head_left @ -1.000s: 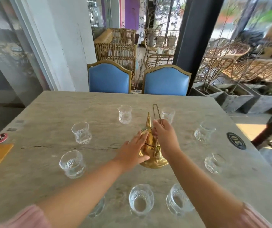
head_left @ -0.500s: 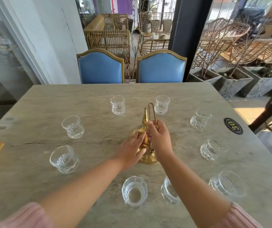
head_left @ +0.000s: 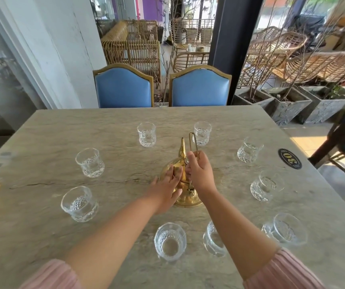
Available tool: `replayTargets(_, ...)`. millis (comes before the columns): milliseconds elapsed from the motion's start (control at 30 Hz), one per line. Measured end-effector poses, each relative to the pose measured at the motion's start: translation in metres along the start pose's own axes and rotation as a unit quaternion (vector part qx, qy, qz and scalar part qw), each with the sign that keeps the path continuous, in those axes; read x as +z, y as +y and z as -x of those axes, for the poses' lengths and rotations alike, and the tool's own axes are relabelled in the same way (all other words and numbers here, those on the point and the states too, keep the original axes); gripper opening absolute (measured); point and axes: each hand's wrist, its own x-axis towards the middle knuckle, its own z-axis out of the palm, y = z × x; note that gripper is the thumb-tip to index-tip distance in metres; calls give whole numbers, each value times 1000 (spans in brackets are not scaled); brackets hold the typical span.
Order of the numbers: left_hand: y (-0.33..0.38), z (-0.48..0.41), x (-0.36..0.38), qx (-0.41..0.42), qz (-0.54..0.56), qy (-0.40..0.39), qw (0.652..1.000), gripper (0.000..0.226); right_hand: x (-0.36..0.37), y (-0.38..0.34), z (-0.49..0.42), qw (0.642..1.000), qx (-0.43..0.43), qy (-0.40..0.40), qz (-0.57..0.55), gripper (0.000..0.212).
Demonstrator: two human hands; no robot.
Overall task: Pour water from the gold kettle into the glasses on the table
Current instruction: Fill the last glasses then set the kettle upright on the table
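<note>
Clothing: pink ribbed sleeves (head_left: 50,276) at the bottom edge, forearms bare.
Near glasses: three clear near glasses (head_left: 170,241) with diamond-cut lower walls stand upright; the right forearm crosses the middle one. Whether they hold water cannot be told.
Left hand: the left hand (head_left: 166,188) lies against the kettle's rounded side, fingers straight and touching the metal.
Right hand: the right hand (head_left: 199,174) has its fingers curled round the thin wire handle (head_left: 193,142), gripping it.
Kettle: the gold kettle (head_left: 188,200) is polished metal with a domed body. Its slim pointed spout (head_left: 182,150) aims away, and its base sits on the bench inside the ring of glasses.
Outer glasses: six matching outer glasses (head_left: 90,162) stand left, right and beyond the kettle, all upright.
Bench: the bench (head_left: 42,226) is a veined grey-beige slab with a dark crack (head_left: 73,183) left of the kettle. A round black sticker (head_left: 289,158) marked 30 is at right.
Room: two blue padded chairs (head_left: 123,88) with gold frames stand at the far edge. Beyond are rattan chairs (head_left: 134,51) and grey planters (head_left: 288,105) with bare twigs.
</note>
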Motion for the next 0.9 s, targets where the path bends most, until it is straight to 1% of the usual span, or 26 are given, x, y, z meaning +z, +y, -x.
replayTargets(133, -2, 0, -2, 5, 6, -4, 1000, 63, 0, 3, -1, 1000, -16, 3, 15, 23)
replayTargets(400, -5, 0, 3, 15, 22, 15, 1000, 58, 3, 9, -5, 998, -48, 24, 35, 24)
replayTargets(533, -4, 3, -1, 9, 35, 15, 999, 56, 4, 11, -5, 997, -52, 15, 62, 23)
replayTargets(633, -1, 3, -7, -13, 12, -2, 1000, 55, 1, 10, -5, 994, -56, -3, 98, 23)
replayTargets(733, 2, 3, -15, -30, -51, -9, 998, 58, -1, 5, -6, 989, -44, -30, 134, 25)
replayTargets(833, 1, 7, -17, -29, -98, 20, 995, 61, -4, -2, -7, 982, -20, -58, 176, 31)
replayTargets(900, -1, 14, -21, -42, -95, 50, 993, 62, -10, -2, -13, 967, 1, -78, 243, 43)
